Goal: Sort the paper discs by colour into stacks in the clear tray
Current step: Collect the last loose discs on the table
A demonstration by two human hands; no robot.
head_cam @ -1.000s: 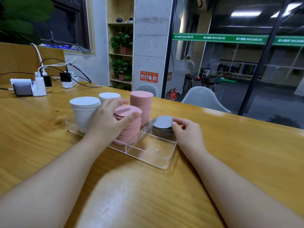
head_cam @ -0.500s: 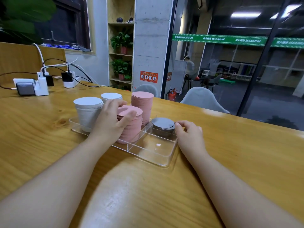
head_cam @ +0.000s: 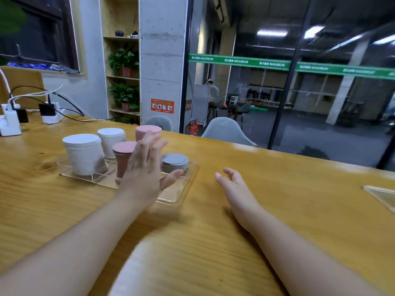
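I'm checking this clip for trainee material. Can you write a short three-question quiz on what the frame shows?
1. True or false: the left hand grips the near pink stack.
2. Which stack in the clear tray is lowest? A) near white stack B) far pink stack C) grey stack
3. Fill in: the right hand hangs over the ____, beside the tray.

Key
1. False: its fingers are spread straight, in front of the stack, holding nothing.
2. C.
3. Wooden table.
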